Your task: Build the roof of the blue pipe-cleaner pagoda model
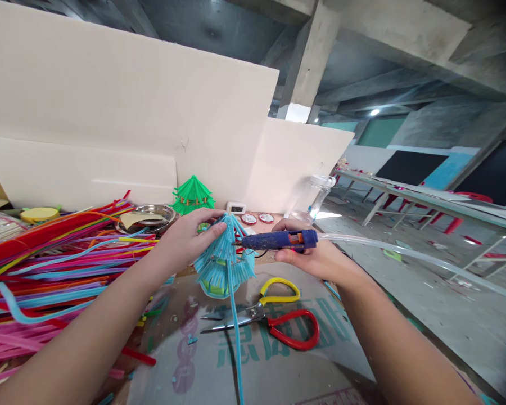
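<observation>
My left hand (202, 229) grips the top of a light-blue tree (224, 264) built from pipe cleaners in tiers. A long blue pipe cleaner (236, 337) hangs from the tree toward me. In my right hand (306, 253) is a dark-blue glue gun (278, 241), its nozzle close to the tree's upper part; whether it touches, I cannot tell. A clear glue stick (375, 243) runs out from the gun's rear to the right. Below them, scissors (259, 312) with one yellow and one red handle lie with blades slightly apart on a printed sheet (185, 337).
Many coloured pipe cleaners (67, 270) are heaped at the left beside a metal bowl (160, 216). A green tree (194, 194), a small digital display (236, 208) and a clear plastic bottle (312, 197) stand at the back, before white boards (122, 101).
</observation>
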Demonstrator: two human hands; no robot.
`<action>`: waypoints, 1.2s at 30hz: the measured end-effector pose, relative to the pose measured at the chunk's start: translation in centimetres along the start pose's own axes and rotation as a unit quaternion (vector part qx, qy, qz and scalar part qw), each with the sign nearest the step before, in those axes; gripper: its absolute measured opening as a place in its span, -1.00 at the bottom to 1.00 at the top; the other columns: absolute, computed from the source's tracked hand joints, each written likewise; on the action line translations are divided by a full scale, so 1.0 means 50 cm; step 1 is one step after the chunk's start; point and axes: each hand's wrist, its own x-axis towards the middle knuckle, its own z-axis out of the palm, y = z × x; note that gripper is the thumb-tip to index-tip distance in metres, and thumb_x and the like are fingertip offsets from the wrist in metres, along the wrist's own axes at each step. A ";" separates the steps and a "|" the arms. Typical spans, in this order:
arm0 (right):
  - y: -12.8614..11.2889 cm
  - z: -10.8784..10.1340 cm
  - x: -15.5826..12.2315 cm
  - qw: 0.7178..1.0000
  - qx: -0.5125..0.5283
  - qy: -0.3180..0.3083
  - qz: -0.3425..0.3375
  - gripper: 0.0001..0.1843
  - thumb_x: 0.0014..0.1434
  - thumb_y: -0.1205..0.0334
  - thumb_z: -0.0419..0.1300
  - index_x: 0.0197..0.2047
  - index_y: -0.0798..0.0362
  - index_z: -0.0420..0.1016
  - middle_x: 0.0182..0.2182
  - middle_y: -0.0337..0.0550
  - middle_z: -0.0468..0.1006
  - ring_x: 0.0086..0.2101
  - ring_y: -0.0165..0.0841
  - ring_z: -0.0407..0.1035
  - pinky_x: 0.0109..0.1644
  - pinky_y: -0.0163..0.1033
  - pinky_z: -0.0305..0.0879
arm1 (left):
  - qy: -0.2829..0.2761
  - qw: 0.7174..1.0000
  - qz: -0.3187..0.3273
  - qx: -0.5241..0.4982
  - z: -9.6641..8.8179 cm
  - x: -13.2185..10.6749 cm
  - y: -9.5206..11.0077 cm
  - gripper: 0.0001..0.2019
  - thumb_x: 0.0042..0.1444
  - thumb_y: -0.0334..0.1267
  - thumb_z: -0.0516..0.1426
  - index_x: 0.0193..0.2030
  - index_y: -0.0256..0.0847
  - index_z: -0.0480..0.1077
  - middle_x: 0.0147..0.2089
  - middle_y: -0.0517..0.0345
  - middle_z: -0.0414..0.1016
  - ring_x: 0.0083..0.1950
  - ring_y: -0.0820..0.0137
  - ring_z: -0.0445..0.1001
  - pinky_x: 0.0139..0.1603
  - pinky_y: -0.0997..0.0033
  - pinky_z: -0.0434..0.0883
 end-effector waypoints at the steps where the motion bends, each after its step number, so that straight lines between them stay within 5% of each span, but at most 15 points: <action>1: 0.000 0.000 0.000 1.000 0.000 -0.003 0.001 -0.66 0.10 -0.05 0.28 -0.21 0.02 0.42 -0.34 -0.18 0.46 -0.37 -0.36 0.32 -0.34 -0.29 0.24 | 0.001 1.000 0.001 0.000 0.000 0.000 -0.001 -0.51 0.21 0.10 0.03 0.10 -0.17 0.43 0.10 0.04 0.51 0.10 0.22 0.46 0.06 0.30 0.42; 27: -0.006 -0.009 -0.008 0.995 -0.023 -0.099 -0.004 -0.64 0.11 -0.10 0.27 -0.29 0.03 0.37 -0.45 -0.29 0.36 -0.46 -0.44 0.22 -0.47 -0.35 0.10 | 0.006 1.000 0.018 0.014 0.001 0.003 -0.007 -0.53 0.22 0.11 0.02 0.08 -0.14 0.45 0.09 0.09 0.53 0.08 0.23 0.47 0.06 0.30 0.40; 36: 0.000 -0.005 -0.008 0.997 0.010 -0.066 0.025 -0.61 0.10 -0.11 0.29 -0.22 0.01 0.38 -0.42 -0.28 0.37 -0.42 -0.41 0.27 -0.40 -0.32 0.18 | 0.004 1.000 0.012 0.006 0.001 0.003 -0.004 -0.53 0.22 0.10 0.03 0.09 -0.17 0.44 0.10 0.08 0.52 0.09 0.24 0.47 0.06 0.32 0.41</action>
